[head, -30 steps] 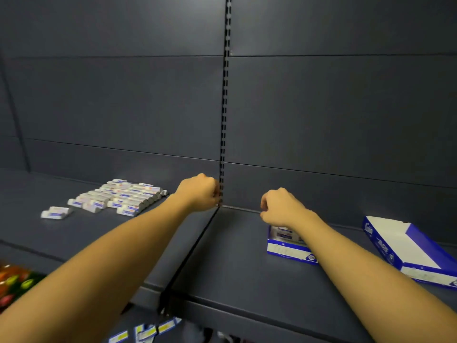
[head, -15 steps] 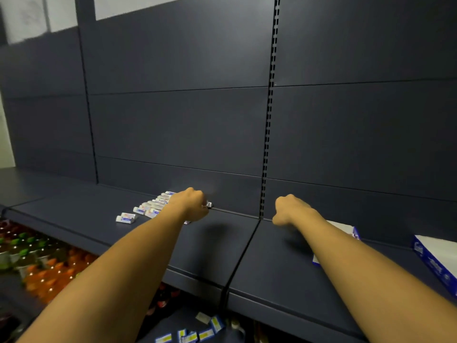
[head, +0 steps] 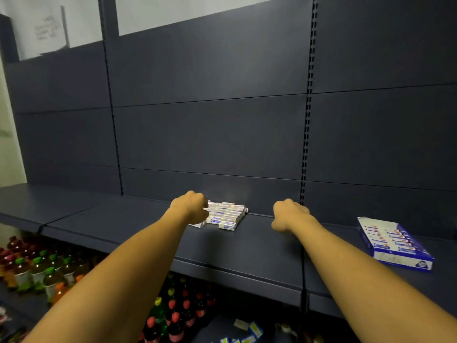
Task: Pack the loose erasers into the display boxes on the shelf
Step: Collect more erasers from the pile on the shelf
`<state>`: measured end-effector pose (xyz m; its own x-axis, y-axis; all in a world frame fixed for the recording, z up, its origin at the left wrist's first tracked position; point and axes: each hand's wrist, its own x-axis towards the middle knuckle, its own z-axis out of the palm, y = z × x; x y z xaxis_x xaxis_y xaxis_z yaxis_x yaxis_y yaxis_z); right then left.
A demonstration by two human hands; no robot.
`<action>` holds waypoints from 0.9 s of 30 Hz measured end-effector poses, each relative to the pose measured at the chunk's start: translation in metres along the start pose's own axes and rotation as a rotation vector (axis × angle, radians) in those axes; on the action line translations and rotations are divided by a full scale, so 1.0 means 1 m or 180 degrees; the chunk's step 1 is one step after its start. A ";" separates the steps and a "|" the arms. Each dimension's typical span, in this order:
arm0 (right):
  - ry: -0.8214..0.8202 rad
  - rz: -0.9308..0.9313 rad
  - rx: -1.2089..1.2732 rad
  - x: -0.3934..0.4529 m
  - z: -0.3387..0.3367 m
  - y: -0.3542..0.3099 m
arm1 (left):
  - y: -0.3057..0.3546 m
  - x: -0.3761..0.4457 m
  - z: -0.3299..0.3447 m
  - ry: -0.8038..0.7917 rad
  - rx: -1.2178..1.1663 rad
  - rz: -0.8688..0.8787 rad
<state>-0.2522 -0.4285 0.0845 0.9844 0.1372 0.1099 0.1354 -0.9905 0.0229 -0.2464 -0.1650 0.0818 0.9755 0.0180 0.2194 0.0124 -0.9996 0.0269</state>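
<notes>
Two bare arms reach over the dark shelf (head: 247, 246): the left hand (head: 190, 206) is curled in a fist right against the left edge of the pile of loose erasers (head: 226, 215), though whether it has hold of one cannot be told, since the fingers face away. The right hand (head: 289, 214) is also curled, above bare shelf to the right of the pile, with nothing visible in it. Well apart at the right lies the blue-and-white display box (head: 393, 243), rows of erasers inside, while bottles (head: 42, 271) fill the lower level.
</notes>
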 end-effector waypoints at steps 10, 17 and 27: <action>0.0083 -0.0068 -0.0065 0.022 0.006 -0.068 | -0.051 0.016 0.028 0.0018 -0.0297 0.0194; 0.0235 -0.0084 0.0135 0.062 0.026 -0.084 | -0.052 0.046 0.050 0.0058 -0.0222 0.0513; 0.0902 -0.0103 0.1068 0.108 0.071 -0.083 | -0.047 0.095 0.083 0.0290 0.0351 0.1085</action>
<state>-0.1495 -0.3325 0.0238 0.9158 0.1185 0.3838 0.2407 -0.9269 -0.2881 -0.1363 -0.1187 0.0205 0.9041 -0.3194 0.2838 -0.2814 -0.9449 -0.1670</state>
